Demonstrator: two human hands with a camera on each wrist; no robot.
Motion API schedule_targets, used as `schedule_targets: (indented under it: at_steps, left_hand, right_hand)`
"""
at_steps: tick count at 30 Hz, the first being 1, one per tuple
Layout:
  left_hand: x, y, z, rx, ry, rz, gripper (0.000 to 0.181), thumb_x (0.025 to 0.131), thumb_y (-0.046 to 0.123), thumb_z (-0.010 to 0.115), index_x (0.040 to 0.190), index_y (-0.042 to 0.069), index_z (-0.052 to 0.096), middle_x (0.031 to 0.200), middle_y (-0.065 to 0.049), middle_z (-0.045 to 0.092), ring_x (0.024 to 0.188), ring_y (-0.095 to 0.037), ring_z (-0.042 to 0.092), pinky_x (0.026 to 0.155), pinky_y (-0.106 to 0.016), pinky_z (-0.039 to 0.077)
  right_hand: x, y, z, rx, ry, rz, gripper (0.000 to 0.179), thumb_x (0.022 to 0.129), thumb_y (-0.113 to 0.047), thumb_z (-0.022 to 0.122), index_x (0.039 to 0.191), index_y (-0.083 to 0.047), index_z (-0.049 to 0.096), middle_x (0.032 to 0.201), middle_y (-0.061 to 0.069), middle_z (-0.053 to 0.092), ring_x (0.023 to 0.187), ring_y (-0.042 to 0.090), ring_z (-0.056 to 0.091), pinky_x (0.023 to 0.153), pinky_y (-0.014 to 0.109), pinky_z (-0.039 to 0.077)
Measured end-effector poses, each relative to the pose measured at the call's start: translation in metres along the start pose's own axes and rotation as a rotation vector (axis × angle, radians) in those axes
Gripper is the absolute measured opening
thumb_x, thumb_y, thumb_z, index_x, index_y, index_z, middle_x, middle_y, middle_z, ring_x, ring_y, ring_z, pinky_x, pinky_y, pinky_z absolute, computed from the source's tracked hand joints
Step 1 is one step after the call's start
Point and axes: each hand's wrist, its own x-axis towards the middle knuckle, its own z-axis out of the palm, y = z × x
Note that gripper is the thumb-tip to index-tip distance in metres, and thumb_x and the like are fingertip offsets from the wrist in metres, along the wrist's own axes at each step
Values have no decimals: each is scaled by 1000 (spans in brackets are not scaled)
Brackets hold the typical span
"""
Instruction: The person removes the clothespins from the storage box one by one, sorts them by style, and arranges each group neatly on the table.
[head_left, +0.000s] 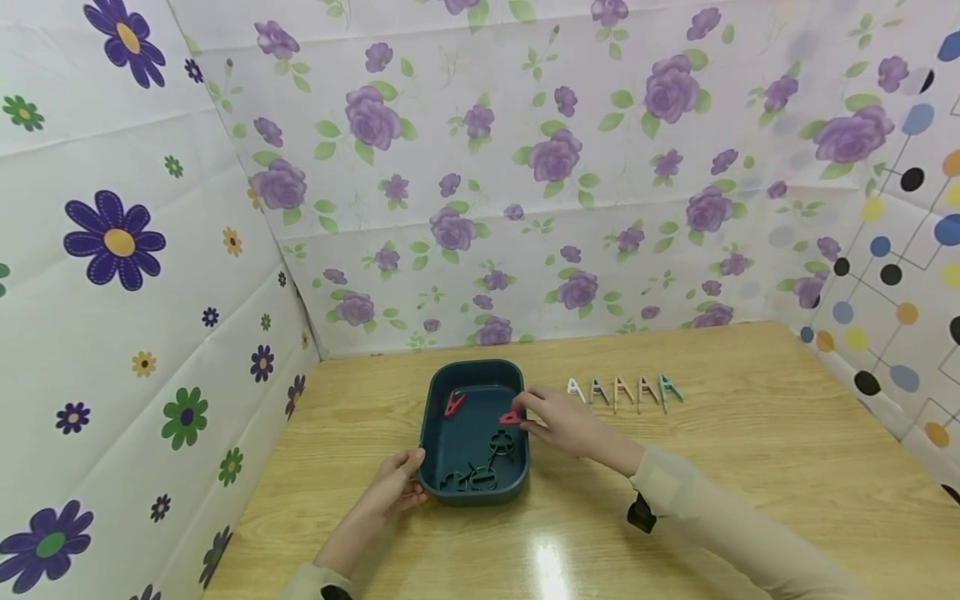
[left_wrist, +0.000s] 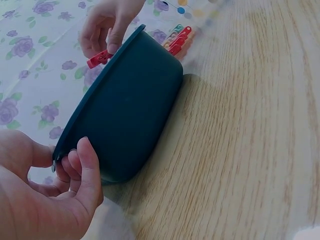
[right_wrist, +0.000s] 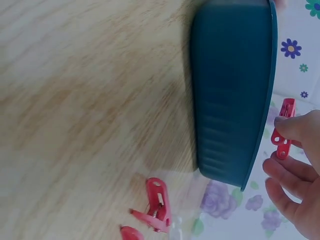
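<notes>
A dark teal plastic basin [head_left: 461,442] stands on the wooden table. My left hand [head_left: 396,481] grips its near-left rim, thumb on the edge and fingers beneath, as the left wrist view [left_wrist: 55,190] shows closely. Over the basin's right side, my right hand [head_left: 551,419] pinches a red clothespin [head_left: 510,417] between thumb and fingers; the right wrist view shows this clothespin [right_wrist: 284,127] beside the rim. Another red clothespin [head_left: 453,404] lies inside, toward the back left. Several dark, ring-shaped pieces [head_left: 483,477] lie at the basin's near end; their kind is unclear.
Right of the basin, several clothespins in white [head_left: 574,388], tan [head_left: 622,392] and teal [head_left: 669,390] form a row. Red clothespins [right_wrist: 156,205] also lie on the table in the right wrist view. Flowered cloth [head_left: 480,208] hangs behind the table [head_left: 735,450].
</notes>
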Motion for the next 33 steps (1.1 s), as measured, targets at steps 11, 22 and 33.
schedule_targets:
  at_steps: [11,22,33]
  left_hand:
    - [-2,1,1,-1,6,4,43,103,32,47,127,-4,45,76,0,51,65,-10,47,62,-21,49]
    - [-3,1,1,1,-15,21,44,102,34,47,125,-4,45,74,2,52,65,-8,48,63,-21,49]
    - [-3,1,-1,2,-28,14,47,102,36,48,127,-4,44,75,2,51,64,-8,48,62,-20,49]
  right_hand:
    - [-10,4,-2,32,-13,67,26,88,-22,72,110,-18,61,104,1,65,91,19,66,71,33,55]
    - [-19,10,-2,14,28,97,24,86,-21,73,107,-17,61,102,1,66,89,17,66,71,31,55]
    - [-32,18,-2,36,13,196,20,85,-20,72,101,-16,60,92,2,68,78,16,64,64,27,51]
